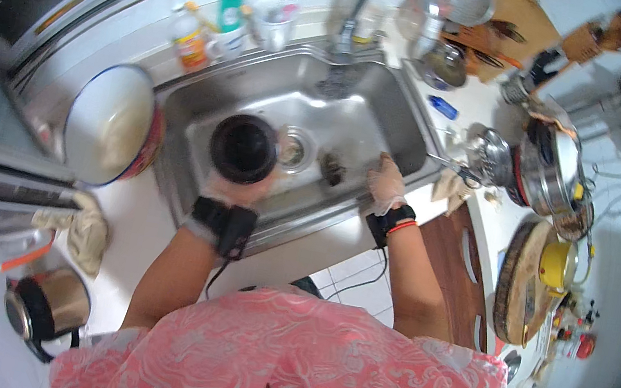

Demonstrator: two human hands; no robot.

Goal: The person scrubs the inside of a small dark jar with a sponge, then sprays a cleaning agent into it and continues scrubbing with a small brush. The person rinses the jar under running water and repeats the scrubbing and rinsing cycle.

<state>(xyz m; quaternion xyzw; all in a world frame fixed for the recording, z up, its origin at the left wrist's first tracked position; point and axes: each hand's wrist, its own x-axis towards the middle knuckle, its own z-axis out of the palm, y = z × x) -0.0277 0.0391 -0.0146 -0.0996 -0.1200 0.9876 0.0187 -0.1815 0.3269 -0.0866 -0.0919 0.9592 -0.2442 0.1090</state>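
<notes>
In the stainless steel sink (361, 119), my left hand (236, 188) grips a round dark bowl or pot (243, 149) from its near side, left of the drain strainer (293, 150). My right hand (387, 184), in a clear glove, is over the sink's near right edge; its fingers are partly curled and I cannot tell whether they hold anything. A dark wet clump (332, 168) lies on the sink floor between the drain and my right hand. Black straps with attached boxes are on both wrists.
A large white enamel basin (111, 124) stands left of the sink. Bottles (191, 42) and cups line the back ledge, beside the faucet (346, 38). Right are a blue object (443, 107), metal strainers (489, 154), pots and a round wooden board (513, 280). A cloth (89, 236) lies at left.
</notes>
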